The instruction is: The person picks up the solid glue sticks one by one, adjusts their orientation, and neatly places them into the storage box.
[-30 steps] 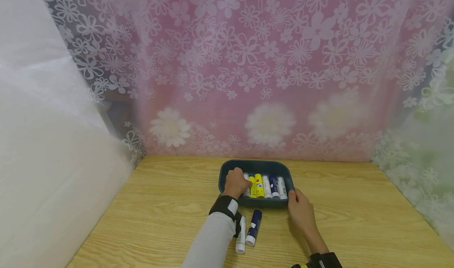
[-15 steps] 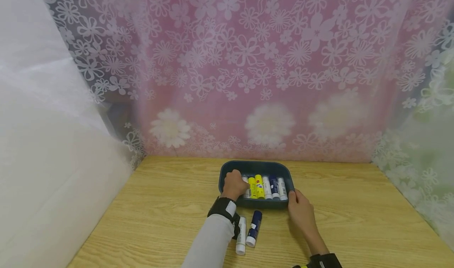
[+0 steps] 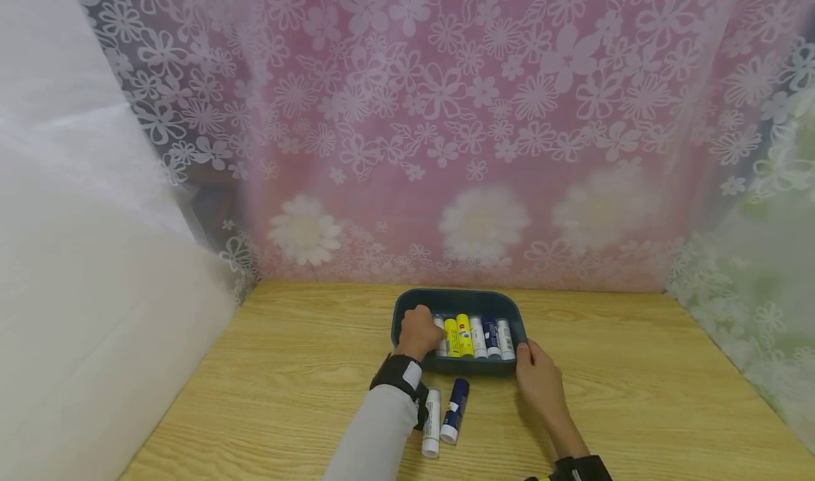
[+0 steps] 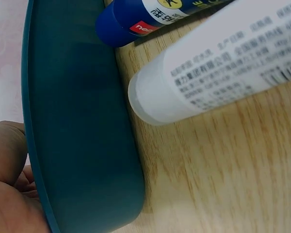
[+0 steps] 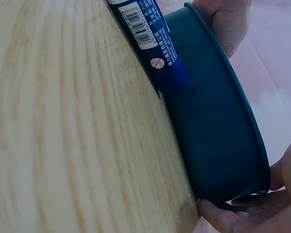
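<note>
A dark teal plastic tray holds a row of glue sticks: white, yellow and navy ones side by side. My left hand reaches over the tray's near wall into its left end, fingers bent, beside the leftmost visible white glue stick. I cannot tell what is between those fingers, as the hand hides it. My right hand grips the tray's near right corner, thumb at the rim and fingers below in the right wrist view. On the table before the tray lie a white glue stick and a navy glue stick.
The wood-grain table extends to both sides of the tray. A pink flowered curtain hangs behind its far edge, close to the tray. White sheeting borders the left side. The left forearm passes right beside the loose white stick.
The left hand shifts very slightly left and down inside the tray's left end. The right hand keeps its hold on the corner, and the loose glue sticks stay put.
</note>
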`<state>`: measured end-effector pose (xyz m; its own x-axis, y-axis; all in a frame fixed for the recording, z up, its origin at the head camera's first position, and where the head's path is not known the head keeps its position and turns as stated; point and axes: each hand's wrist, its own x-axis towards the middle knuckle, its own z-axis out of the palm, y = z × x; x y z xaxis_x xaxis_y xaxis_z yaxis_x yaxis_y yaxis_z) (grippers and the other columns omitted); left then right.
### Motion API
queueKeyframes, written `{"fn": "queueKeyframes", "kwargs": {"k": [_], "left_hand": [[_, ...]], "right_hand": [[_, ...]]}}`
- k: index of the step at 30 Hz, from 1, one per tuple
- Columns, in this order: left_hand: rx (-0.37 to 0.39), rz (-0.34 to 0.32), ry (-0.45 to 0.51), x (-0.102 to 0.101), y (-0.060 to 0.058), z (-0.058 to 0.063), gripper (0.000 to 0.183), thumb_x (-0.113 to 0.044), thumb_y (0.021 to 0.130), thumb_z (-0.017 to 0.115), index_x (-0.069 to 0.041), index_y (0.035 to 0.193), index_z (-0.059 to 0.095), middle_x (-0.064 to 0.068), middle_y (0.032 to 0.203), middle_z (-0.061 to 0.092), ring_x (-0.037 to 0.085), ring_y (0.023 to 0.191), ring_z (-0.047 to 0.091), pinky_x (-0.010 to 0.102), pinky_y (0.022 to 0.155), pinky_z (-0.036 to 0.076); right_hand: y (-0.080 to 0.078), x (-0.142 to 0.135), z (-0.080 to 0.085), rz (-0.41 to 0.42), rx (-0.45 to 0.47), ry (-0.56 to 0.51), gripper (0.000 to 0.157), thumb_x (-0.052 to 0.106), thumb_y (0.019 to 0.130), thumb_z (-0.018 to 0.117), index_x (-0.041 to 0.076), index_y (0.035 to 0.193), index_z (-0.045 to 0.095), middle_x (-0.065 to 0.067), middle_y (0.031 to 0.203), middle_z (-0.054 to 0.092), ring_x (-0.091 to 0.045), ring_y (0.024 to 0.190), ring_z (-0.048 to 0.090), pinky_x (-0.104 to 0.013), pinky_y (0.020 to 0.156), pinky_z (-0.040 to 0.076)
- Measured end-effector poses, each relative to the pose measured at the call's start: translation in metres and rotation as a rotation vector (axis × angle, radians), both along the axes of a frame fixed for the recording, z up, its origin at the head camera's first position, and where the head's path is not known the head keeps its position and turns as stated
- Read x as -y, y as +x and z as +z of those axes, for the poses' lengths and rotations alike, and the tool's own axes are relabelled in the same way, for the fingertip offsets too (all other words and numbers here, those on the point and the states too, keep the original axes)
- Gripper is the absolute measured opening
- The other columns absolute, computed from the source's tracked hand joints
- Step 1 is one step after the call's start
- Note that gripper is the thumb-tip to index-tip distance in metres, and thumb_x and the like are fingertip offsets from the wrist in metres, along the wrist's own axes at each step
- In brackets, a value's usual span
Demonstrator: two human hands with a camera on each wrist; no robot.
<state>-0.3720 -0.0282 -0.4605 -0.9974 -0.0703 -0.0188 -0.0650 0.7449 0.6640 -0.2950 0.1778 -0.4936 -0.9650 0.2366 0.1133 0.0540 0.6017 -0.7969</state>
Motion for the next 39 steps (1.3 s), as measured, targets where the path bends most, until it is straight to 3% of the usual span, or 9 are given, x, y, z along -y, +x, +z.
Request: {"fn": "queueKeyframes", "kwargs": {"k": [5,13,28,35,39], "left_hand": [[-0.008,0.000,0.005,0.0006,0.0019,0.0017,0.019,-0.008,0.093,0.068,0.000,0.076,0.064,0.006,0.059,0.054,0.019,0.050,0.056,0.026,0.042,0.043],[-0.007,0.009,-0.031,0.0013,0.0018,0.0037,0.014,-0.006,0.092,0.066,0.003,0.081,0.068,0.009,0.066,0.062,0.021,0.056,0.060,0.029,0.048,0.050],[-0.004,-0.006,-0.036,0.0031,0.0036,0.0063,0.026,-0.016,0.101,0.060,0.003,0.085,0.068,0.008,0.063,0.061,0.020,0.055,0.061,0.030,0.050,0.052],[-0.033,-0.015,-0.043,0.0065,0.0028,0.0053,0.025,-0.013,0.099,0.059,0.002,0.082,0.067,0.009,0.061,0.062,0.022,0.055,0.062,0.031,0.049,0.050],[-0.041,-0.011,-0.046,0.0075,0.0029,0.0050,0.024,-0.010,0.098,0.058,0.002,0.080,0.067,0.010,0.065,0.063,0.022,0.057,0.062,0.031,0.050,0.050]], "right_hand": [[0.0004,0.0000,-0.0003,-0.001,-0.003,-0.002,0.043,0.027,0.109,0.035,0.001,0.129,0.063,-0.019,0.110,0.065,-0.032,0.095,0.057,-0.050,0.082,0.049],[0.0012,0.0004,0.0000,0.008,0.003,-0.026,0.045,0.027,0.110,0.033,0.000,0.136,0.059,-0.025,0.127,0.064,-0.041,0.115,0.060,-0.059,0.094,0.048],[0.0005,0.0006,-0.0018,0.004,0.006,-0.023,0.046,0.028,0.110,0.034,0.000,0.137,0.058,-0.026,0.128,0.064,-0.041,0.114,0.060,-0.059,0.094,0.048],[0.0000,0.0009,-0.0019,0.006,-0.004,-0.023,0.045,0.027,0.110,0.034,0.000,0.136,0.058,-0.026,0.129,0.064,-0.044,0.118,0.060,-0.060,0.095,0.048],[-0.0006,0.0013,-0.0020,0.004,-0.006,-0.021,0.044,0.026,0.110,0.034,0.000,0.135,0.059,-0.025,0.124,0.065,-0.040,0.112,0.060,-0.059,0.093,0.048]]}}
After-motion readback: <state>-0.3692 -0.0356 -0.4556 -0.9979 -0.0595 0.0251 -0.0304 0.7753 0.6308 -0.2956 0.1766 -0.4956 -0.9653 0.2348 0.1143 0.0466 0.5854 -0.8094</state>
